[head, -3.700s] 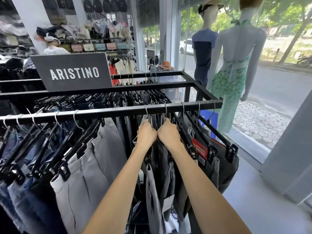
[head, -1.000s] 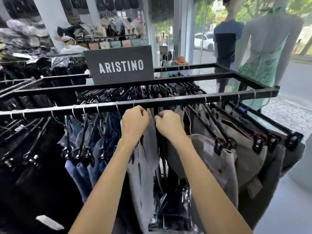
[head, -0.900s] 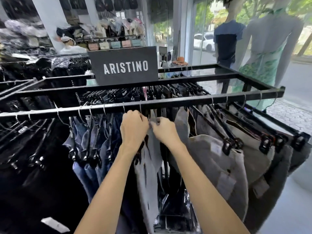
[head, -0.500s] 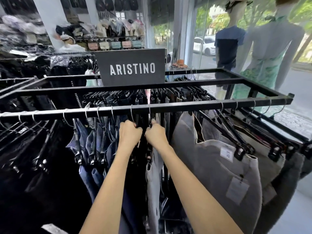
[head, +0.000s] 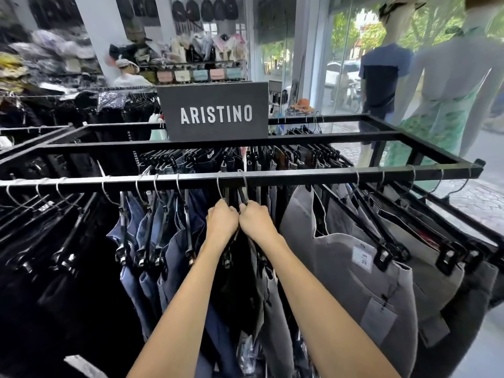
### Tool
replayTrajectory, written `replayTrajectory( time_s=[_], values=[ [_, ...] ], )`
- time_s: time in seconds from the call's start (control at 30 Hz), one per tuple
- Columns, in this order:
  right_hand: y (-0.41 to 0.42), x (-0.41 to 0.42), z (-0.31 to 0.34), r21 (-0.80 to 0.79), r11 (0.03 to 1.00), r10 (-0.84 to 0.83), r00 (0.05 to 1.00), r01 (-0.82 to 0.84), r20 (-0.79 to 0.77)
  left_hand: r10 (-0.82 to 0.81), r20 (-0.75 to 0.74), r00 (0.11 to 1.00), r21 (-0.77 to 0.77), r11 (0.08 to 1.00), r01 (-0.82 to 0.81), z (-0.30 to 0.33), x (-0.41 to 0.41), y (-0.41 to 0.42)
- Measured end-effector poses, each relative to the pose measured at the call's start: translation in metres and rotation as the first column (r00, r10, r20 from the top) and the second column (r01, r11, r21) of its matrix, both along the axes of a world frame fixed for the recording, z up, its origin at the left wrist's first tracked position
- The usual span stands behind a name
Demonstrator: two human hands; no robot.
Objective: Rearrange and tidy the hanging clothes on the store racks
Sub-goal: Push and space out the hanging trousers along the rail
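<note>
- Hanging clothes fill the near rail of a black rack, and we go along it from the left: black trousers on black clip hangers at the far left, then blue jeans bunched close together.
- Next we see our left hand just under the rail, curled tight around the neck of a black hanger, its metal hook over the rail.
- Our right hand is pressed knuckle to knuckle against the left one, fingers closed on the neighbouring hanger; dark trousers hang below both hands.
- To the right, grey trousers hang spread apart on clip hangers, the nearest carrying a white size label marked 33.
- Behind the rail, a black sign reading ARISTINO stands on the rack's middle bar.
- At the far right, two mannequins stand by the shop window.
</note>
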State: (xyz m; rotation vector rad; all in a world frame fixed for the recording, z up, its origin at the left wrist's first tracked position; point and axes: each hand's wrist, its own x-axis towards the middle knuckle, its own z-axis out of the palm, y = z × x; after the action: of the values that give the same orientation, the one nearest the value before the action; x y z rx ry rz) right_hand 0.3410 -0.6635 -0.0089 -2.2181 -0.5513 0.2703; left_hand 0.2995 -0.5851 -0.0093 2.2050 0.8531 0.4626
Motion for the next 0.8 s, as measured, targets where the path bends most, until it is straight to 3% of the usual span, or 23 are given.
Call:
replayTrajectory(
  time_s=[0.2,0.4,0.8],
  values=[
    [-0.045,0.021,0.007,0.049,0.988,-0.147,0.989,0.146,0.02,-0.058,0.024,0.998,0.068,0.996,0.056,0.017,0.017,-0.04],
    [-0.093,0.041,0.02,0.032,0.988,-0.149,0.989,0.149,0.016,-0.119,-0.002,0.993,0.106,0.987,0.119,0.025,0.038,-0.082],
    [-0.11,0.06,-0.001,0.03,0.976,-0.215,0.976,0.215,0.014,-0.132,-0.064,0.989,-0.003,0.991,0.133,0.009,0.049,-0.116]
  ],
)
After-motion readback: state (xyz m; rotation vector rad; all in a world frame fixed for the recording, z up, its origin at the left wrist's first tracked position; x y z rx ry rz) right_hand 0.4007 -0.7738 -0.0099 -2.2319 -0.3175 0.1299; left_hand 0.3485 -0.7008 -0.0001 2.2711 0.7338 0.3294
